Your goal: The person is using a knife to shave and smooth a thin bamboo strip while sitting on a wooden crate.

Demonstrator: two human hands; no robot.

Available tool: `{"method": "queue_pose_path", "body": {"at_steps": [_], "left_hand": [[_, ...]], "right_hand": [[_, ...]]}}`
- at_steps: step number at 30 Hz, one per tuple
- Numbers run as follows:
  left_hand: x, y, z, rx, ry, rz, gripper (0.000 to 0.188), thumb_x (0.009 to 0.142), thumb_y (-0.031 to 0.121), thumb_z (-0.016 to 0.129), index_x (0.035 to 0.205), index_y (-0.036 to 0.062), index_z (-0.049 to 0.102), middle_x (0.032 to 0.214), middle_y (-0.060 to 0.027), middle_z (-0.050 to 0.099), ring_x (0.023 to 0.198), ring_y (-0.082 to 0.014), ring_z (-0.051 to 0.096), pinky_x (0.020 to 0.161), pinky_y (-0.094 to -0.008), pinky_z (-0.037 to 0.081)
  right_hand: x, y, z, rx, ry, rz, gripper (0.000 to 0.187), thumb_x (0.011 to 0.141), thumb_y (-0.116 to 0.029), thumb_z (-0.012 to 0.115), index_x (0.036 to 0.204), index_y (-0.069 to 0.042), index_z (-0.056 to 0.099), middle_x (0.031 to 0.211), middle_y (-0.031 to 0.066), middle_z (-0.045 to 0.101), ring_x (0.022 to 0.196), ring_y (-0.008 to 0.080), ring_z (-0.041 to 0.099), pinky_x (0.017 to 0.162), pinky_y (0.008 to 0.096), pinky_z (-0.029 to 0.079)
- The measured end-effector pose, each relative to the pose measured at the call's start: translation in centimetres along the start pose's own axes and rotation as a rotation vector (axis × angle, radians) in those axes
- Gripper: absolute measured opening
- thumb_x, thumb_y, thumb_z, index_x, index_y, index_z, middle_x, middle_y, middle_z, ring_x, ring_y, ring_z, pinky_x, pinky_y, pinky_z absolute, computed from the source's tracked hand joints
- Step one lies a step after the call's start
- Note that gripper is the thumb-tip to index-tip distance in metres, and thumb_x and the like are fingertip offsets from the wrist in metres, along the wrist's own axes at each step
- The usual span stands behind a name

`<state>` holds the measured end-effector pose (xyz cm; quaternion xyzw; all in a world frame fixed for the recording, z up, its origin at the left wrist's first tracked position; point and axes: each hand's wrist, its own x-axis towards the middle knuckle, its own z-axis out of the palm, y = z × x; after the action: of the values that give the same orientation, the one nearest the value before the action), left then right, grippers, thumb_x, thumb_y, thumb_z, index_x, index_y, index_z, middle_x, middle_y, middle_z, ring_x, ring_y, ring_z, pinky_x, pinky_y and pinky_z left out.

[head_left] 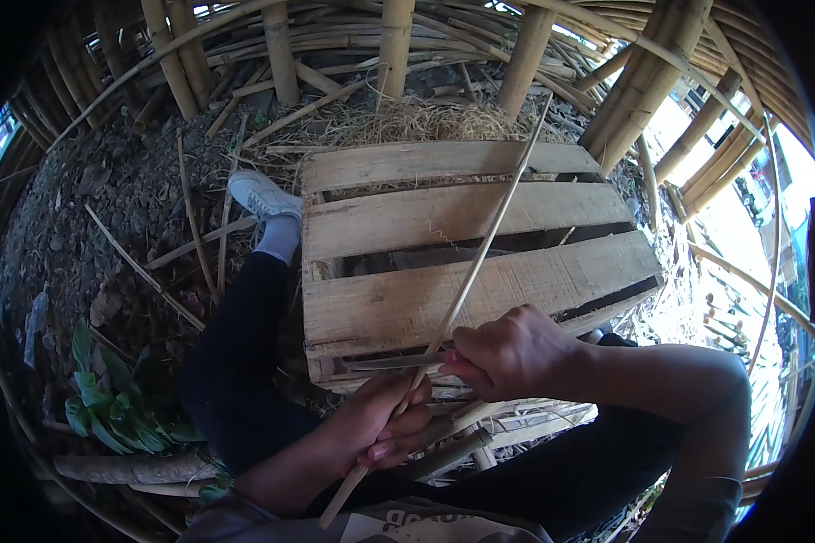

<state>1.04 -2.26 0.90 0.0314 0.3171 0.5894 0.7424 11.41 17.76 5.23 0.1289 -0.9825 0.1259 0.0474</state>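
Observation:
A long thin bamboo strip (480, 253) runs from my lap up and away over a wooden pallet (407, 217). My left hand (385, 430) grips the strip near its lower end. My right hand (512, 353) is closed on the handle of a knife, and the grey blade (389, 364) points left, lying against the strip just above my left hand. A thin curled shaving (444, 237) rests on the pallet slat. More bamboo pieces (466, 434) lie across my lap under both hands.
My left leg in dark trousers (244, 353) stretches out, ending in a white shoe (263, 195). Bamboo poles (394, 45) and a bamboo frame ring the spot. Dirt and straw cover the ground, and a green plant (109, 407) grows at the left.

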Motion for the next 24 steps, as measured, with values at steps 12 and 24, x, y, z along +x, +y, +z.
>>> {"method": "queue_pose_path", "body": {"at_steps": [12,24], "left_hand": [[-0.5,-0.6,0.8,0.057,0.013,-0.029,0.042,0.104,0.05,0.03,0.086,0.0143,0.042,0.047,0.0054,0.031,0.033,-0.0043,0.031,0.027,-0.0188,0.023],[-0.4,-0.8,-1.5,-0.386,-0.243,-0.102,0.04,0.106,0.046,0.026,0.088,0.0133,0.043,0.049,0.0047,0.031,0.032,-0.004,0.032,0.025,-0.0171,0.024]], "right_hand": [[0.5,-1.6,-0.9,0.054,-0.094,0.075,0.035,0.098,-0.03,0.054,0.075,-0.004,0.063,0.057,0.0142,0.062,0.049,0.0306,0.064,0.05,0.0414,0.054],[0.4,1.5,-0.8,-0.008,0.033,0.079,0.033,0.095,-0.027,0.06,0.071,-0.003,0.061,0.051,0.013,0.058,0.045,0.0297,0.062,0.048,0.0421,0.053]]}}
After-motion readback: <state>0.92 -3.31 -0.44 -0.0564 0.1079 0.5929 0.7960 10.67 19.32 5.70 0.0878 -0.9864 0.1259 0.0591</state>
